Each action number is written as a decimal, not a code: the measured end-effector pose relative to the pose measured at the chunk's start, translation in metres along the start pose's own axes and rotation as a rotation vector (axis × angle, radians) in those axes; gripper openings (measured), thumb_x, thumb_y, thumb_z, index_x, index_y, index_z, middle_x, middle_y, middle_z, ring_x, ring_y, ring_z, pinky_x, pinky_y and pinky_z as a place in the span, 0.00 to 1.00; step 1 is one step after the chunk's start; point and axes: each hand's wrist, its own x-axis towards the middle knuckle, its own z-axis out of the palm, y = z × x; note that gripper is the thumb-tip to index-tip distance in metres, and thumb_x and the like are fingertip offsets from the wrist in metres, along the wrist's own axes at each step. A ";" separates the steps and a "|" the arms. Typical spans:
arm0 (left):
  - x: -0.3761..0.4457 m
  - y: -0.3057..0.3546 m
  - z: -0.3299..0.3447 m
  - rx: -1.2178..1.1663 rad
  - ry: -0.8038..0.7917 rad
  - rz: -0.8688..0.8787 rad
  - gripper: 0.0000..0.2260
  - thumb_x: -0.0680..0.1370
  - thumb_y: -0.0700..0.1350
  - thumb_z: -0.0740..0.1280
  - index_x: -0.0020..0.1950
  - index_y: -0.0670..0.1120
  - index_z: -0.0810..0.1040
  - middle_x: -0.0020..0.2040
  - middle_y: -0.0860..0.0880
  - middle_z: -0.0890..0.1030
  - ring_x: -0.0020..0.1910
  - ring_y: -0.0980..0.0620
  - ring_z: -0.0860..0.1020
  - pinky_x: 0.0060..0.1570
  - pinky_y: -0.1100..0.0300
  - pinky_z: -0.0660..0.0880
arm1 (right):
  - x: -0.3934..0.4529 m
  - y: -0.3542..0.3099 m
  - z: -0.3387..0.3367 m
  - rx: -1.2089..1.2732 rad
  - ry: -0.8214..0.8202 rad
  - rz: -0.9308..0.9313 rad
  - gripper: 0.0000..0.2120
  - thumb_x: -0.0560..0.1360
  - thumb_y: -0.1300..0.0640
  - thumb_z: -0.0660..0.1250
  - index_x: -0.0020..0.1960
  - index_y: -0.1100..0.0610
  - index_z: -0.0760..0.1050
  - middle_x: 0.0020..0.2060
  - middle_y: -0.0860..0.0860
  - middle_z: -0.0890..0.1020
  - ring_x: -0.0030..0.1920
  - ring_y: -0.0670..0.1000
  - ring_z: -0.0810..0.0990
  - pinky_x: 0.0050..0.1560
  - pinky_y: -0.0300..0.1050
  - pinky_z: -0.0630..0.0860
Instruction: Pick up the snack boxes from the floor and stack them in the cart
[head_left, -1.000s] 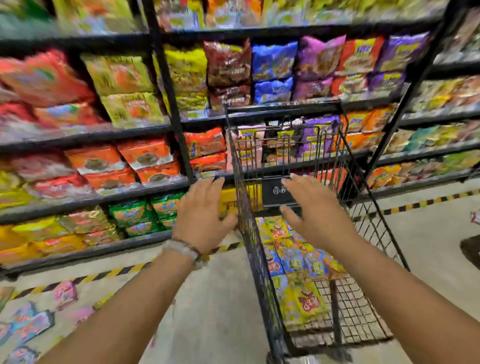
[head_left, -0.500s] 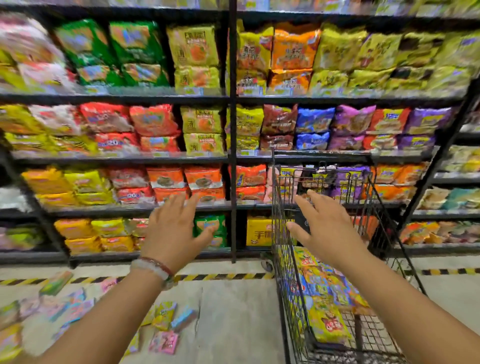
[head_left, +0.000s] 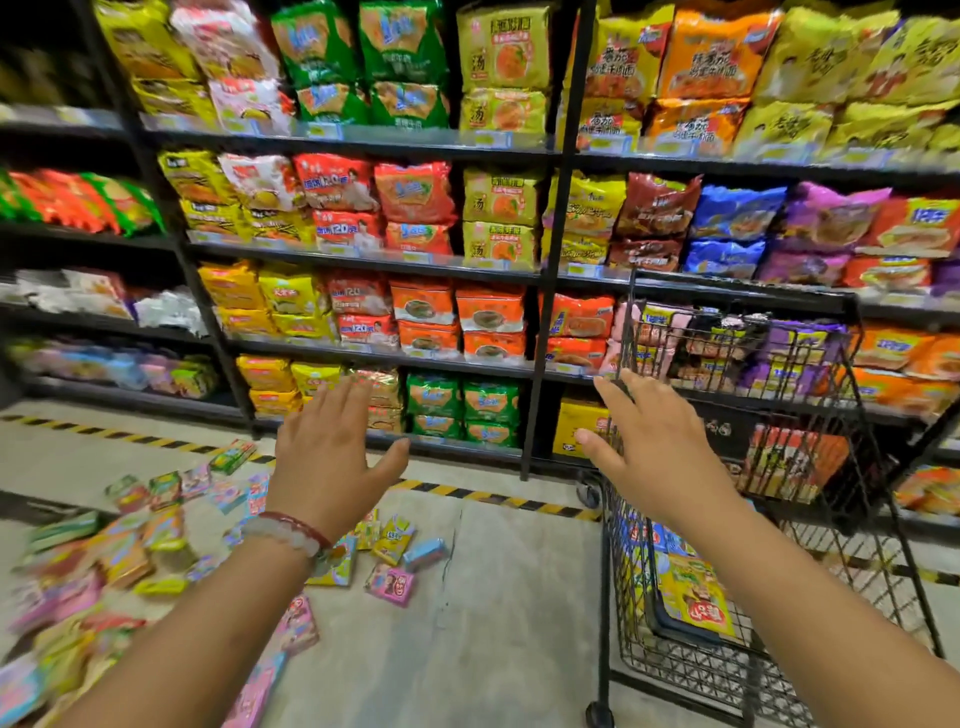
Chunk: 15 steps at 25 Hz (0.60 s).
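Note:
Several small colourful snack boxes (head_left: 130, 551) lie scattered on the floor at the lower left; a pink one (head_left: 390, 584) and a yellow one (head_left: 393, 540) lie nearest the middle. The black wire cart (head_left: 748, 670) stands at the right, with several snack boxes (head_left: 696, 597) stacked flat in its basket. My left hand (head_left: 327, 462) hovers above the floor boxes, fingers spread, holding nothing. Over the cart's left rim my right hand (head_left: 660, 457) is held out flat and empty, not gripping the wire.
Tall black shelves (head_left: 363, 260) full of noodle packets run across the back. A yellow-and-black striped line (head_left: 498, 496) marks the floor along their base. Bare concrete floor (head_left: 498, 623) lies between the scattered boxes and the cart.
The view has swung left and pulled back, so more floor boxes show. Both hands have drawn away from the cart's front and stay open and empty.

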 end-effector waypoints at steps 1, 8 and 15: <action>-0.003 -0.010 -0.002 0.012 0.000 -0.011 0.42 0.66 0.68 0.44 0.74 0.46 0.61 0.74 0.45 0.63 0.73 0.44 0.59 0.69 0.45 0.57 | 0.003 -0.010 0.002 0.002 -0.003 -0.022 0.31 0.78 0.38 0.49 0.77 0.50 0.49 0.75 0.53 0.54 0.75 0.55 0.52 0.73 0.51 0.50; 0.002 -0.100 0.000 0.082 -0.004 -0.083 0.42 0.67 0.67 0.45 0.73 0.43 0.65 0.72 0.42 0.67 0.71 0.42 0.64 0.66 0.42 0.62 | 0.051 -0.094 0.033 0.008 -0.019 -0.099 0.34 0.76 0.33 0.43 0.77 0.50 0.51 0.75 0.53 0.56 0.74 0.55 0.53 0.73 0.54 0.52; 0.032 -0.193 0.005 0.072 -0.004 -0.036 0.39 0.68 0.66 0.47 0.72 0.44 0.67 0.71 0.42 0.68 0.71 0.41 0.65 0.66 0.43 0.62 | 0.098 -0.177 0.066 0.022 -0.066 -0.085 0.31 0.78 0.38 0.49 0.77 0.50 0.48 0.76 0.52 0.52 0.75 0.54 0.50 0.73 0.52 0.48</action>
